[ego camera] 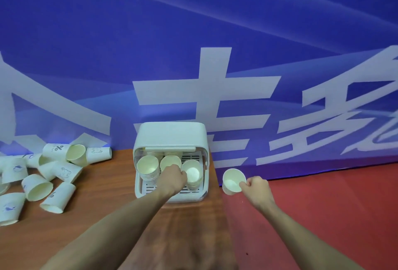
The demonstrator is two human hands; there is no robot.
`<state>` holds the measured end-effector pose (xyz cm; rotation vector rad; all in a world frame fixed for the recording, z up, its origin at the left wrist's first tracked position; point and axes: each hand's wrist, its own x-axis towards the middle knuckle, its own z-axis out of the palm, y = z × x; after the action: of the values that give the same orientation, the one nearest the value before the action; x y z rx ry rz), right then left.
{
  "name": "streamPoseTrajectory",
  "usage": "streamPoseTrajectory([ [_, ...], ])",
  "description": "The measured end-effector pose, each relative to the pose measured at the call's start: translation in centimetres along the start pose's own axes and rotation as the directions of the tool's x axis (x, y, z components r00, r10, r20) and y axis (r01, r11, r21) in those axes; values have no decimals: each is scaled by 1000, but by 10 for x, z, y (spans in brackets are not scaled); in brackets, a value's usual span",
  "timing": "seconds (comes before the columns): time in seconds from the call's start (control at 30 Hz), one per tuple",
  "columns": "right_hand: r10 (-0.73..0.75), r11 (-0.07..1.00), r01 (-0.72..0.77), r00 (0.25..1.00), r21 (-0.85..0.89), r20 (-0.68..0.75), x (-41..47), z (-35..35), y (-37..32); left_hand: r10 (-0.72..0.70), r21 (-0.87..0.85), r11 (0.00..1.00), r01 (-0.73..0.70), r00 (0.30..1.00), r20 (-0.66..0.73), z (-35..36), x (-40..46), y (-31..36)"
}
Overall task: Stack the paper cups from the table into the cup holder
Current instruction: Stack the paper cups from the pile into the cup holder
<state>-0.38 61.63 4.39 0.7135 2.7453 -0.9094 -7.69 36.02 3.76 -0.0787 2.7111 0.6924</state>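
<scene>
On the wooden counter [103,222], the white cup holder [171,140] stands against the blue banner [193,33], its open front facing the camera. Inside it, three stacks of paper cups [148,165] lean with their mouths tipped up and toward the viewer, long axes slanting back into the holder. The left hand [173,178] reaches into the holder's front, its grip clenched at the middle stack; whether it clasps a cup is hard to tell, since the fist hides the rim. Right of the holder, past the counter edge and over the red floor [333,205], the right hand [256,187] pinches the rim of a single cup [232,180], mouth tilted up and toward the viewer. Left of the holder, loose cups [51,179] lie tumbled on their sides, pointing every way.
</scene>
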Motion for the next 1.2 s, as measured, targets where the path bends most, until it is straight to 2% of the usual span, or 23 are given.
streamPoseTrajectory([
  [0.2, -11, 1000, 12, 999, -26, 52, 19, 14, 7, -39, 39, 999, 38, 999, 32, 19, 13, 0],
  [0.37, -33, 999, 33, 998, -12, 61, 27, 19, -1, -19, 59, 998, 16, 999, 46, 25, 20, -3],
  [0.63, -119, 991, 116, 992, 63, 47, 24, 21, -39, 0, 59, 998, -7, 993, 118, 10, 17, -11],
  [0.8, -187, 982, 184, 980, 34, 72, 16, 29, -69, 26, 75, 997, -34, 994, 107, -9, 6, -24],
  [1.03, -249, 967, 254, 963, -36, 99, 11, 47, -89, -61, 103, 993, 54, 996, 68, -33, -5, -63],
  [1.2, -193, 973, 207, 972, -99, 135, 16, 63, -91, -129, 133, 984, 118, 989, 76, -39, -6, -90],
])
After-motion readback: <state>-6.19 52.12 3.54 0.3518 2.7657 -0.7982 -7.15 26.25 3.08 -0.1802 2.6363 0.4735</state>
